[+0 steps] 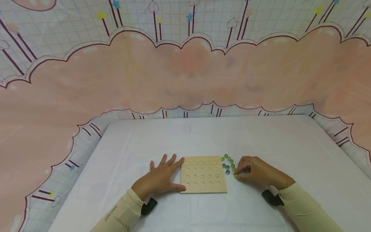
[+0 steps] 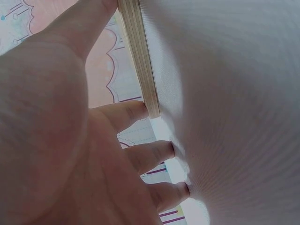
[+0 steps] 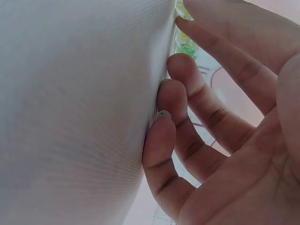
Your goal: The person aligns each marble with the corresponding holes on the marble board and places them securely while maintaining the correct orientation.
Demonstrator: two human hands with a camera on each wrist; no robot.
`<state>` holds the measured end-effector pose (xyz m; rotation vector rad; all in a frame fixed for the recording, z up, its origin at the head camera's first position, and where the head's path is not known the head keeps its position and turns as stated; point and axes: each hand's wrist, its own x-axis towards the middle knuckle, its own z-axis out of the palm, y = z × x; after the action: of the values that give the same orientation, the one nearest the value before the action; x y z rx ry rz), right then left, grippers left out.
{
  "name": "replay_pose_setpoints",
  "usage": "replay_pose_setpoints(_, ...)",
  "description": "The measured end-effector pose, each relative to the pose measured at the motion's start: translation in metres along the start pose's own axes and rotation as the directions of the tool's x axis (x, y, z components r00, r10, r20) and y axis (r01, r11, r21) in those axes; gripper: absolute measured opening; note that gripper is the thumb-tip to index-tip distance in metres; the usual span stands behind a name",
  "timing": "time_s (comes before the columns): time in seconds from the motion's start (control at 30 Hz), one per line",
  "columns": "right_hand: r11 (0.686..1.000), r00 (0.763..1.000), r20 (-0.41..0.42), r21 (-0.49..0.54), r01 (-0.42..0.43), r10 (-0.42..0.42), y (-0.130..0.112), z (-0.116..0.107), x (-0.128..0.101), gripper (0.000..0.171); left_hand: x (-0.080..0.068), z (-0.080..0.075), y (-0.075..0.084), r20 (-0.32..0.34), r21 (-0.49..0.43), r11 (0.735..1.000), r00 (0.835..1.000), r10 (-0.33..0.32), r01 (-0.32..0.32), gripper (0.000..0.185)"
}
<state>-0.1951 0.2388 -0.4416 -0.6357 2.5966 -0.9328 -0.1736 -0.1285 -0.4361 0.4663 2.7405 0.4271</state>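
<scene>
Two hands are shown resting on a white table (image 1: pixel 261 138) on either side of a wooden peg board (image 1: pixel 203 174). The board, drilled with a grid of shallow round holes, lies flat near the front edge of the table, between the hands. The left hand (image 1: pixel 160 177) is laid flat, palm down, just beside the board's left edge; its fingers (image 1: pixel 171 160) are straight and spread apart, and the thumb and index finger are seen touching the edge of the board. In the left wrist view the remaining fingertips (image 2: pixel 168 150) are pressed on the tablecloth, and the board's layered side (image 2: pixel 140 56) is visible against the index finger. A small cluster of green glass marbles (image 1: pixel 228 164) is scattered just beside the board's right edge. The right hand (image 1: pixel 255 172) is curled, its fingertips drawn together and pinching one yellow-green marble (image 1: pixel 236 176) at the near end of the cluster. In the right wrist view the bent fingers (image 3: pixel 187 93) are pressed against the cloth, with the marble (image 3: pixel 185 44) glimpsed between index finger and thumb. A patterned pink backdrop (image 1: pixel 185 74) is hung behind the table.
</scene>
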Motion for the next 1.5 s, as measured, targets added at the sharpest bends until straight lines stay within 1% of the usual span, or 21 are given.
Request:
replay_pose_setpoints(0.27,1.000,1.000,-0.012,0.027,0.016,-0.015,0.000,0.002,-0.001,0.013,-0.001,0.002,-0.001,-0.007,-0.005,1.000,1.000,0.009,-0.009,0.103)
replay_pose_setpoints(0.53,1.000,1.000,-0.016,0.010,0.014,-0.014,-0.003,0.003,-0.003,0.014,0.000,0.004,-0.001,-0.008,-0.004,1.000,1.000,0.008,-0.008,0.102)
replay_pose_setpoints(0.9,0.998,0.997,-0.032,-0.001,0.064,-0.064,-0.013,0.004,-0.005,0.013,0.000,0.005,-0.002,-0.017,0.002,1.000,1.000,0.012,-0.012,0.103)
replay_pose_setpoints(1.3,0.994,0.987,-0.120,-0.030,0.104,-0.107,-0.028,0.004,-0.007,0.015,-0.002,0.002,0.001,-0.018,-0.001,1.000,1.000,0.010,-0.010,0.102)
replay_pose_setpoints(1.4,0.991,0.981,-0.146,-0.049,0.124,-0.130,-0.032,0.005,-0.009,0.016,-0.003,0.002,0.001,-0.017,-0.005,1.000,1.000,0.010,-0.010,0.102)
replay_pose_setpoints(1.5,0.985,0.970,-0.179,-0.070,0.157,-0.167,-0.035,0.007,-0.010,0.018,-0.002,0.001,0.002,-0.019,-0.003,1.000,1.000,0.012,-0.012,0.102)
